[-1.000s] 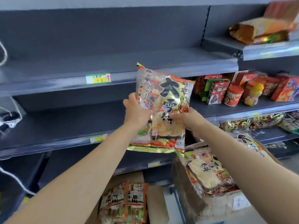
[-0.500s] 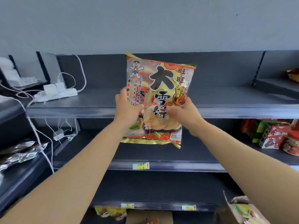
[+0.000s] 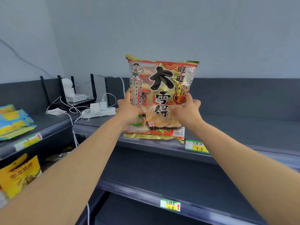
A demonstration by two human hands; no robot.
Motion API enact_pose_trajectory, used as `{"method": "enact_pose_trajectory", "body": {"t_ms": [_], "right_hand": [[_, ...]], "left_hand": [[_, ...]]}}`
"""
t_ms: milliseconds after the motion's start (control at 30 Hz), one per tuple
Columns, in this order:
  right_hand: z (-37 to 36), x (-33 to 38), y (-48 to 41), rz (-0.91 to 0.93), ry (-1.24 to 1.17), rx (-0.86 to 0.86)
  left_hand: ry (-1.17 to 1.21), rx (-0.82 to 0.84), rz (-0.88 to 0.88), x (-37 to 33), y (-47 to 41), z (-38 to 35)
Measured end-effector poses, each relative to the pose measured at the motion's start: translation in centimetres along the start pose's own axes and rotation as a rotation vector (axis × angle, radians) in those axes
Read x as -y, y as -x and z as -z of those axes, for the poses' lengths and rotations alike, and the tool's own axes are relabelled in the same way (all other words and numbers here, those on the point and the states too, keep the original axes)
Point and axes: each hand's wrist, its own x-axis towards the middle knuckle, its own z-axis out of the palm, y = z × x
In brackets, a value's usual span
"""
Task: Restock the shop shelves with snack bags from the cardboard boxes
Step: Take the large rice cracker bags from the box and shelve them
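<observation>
While the left grip [image 3: 128, 109] and right grip [image 3: 186, 111] each clasp a side of the rice cracker bag [image 3: 159, 98], it hangs upright at the front edge of the top shelf [image 3: 243, 130], near the price tag [image 3: 196, 146]; best to set it down squarely, then push it back.

We face a pale grey wall [image 3: 162, 30] above dark grey shelves [image 3: 243, 127]; a white power strip [image 3: 99, 112] and cables [image 3: 71, 117] lie in their left corner.
</observation>
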Motion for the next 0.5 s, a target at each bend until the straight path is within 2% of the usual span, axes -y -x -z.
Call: {"method": "enact_pose_trajectory", "body": {"t_ms": [200, 500], "right_hand": [[-4.0, 0.3, -5.6, -0.046, 0.054, -0.075], [-11.4, -2.5, -15.2, -0.157, 0.185, -0.138]], "left_hand": [[-0.010, 0.108, -0.076, -0.4, -6.6, 1.5], [0.068, 0.260, -0.112, 5.5, -19.8, 0.0]]}}
